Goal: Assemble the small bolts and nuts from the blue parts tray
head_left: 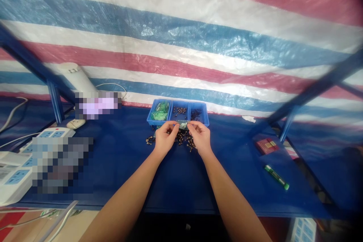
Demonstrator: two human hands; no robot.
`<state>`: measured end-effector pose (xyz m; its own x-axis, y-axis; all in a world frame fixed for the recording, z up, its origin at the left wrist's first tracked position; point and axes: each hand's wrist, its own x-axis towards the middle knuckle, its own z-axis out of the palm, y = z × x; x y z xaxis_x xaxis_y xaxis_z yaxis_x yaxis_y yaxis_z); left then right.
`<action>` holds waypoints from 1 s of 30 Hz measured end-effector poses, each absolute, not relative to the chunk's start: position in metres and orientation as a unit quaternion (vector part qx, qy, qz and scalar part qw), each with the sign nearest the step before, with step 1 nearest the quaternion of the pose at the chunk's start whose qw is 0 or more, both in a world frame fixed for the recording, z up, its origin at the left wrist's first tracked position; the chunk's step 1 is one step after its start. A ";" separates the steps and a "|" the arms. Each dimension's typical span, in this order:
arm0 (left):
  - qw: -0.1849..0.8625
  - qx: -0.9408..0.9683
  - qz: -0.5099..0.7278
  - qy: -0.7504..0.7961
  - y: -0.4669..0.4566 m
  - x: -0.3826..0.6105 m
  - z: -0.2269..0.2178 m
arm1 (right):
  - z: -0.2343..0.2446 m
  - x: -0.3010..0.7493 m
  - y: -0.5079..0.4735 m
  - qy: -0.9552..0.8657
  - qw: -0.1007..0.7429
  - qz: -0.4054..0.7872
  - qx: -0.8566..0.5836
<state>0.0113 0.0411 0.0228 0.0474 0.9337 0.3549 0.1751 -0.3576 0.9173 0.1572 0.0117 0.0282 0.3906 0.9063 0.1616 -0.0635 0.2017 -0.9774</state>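
Observation:
My left hand (165,137) and my right hand (200,136) are close together over the blue table top (181,181). Both pinch a small greenish part (182,124) held between them by its two ends. Below and around the hands lies a scatter of small dark parts (183,140). Just behind the hands stands a blue three-compartment tray (178,112). Its left cell holds green pieces (159,113). The middle and right cells hold small dark parts.
A white lamp (74,76) and white power strips (17,174) with cables sit at the left. A green marker (276,177) and a small red box (266,145) lie at the right. Blue frame posts (55,102) rise on both sides. A striped tarp hangs behind.

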 end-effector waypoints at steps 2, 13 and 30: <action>0.391 0.622 0.528 0.426 0.040 0.011 0.023 | 0.029 0.157 0.012 -0.400 0.655 0.390 -0.509; 0.401 0.593 0.569 0.405 0.038 0.014 0.028 | 0.031 0.157 0.010 -0.401 0.668 0.390 -0.491; 0.293 0.650 0.553 0.431 0.042 0.011 0.028 | 0.029 0.157 0.011 -0.413 0.656 0.355 -0.523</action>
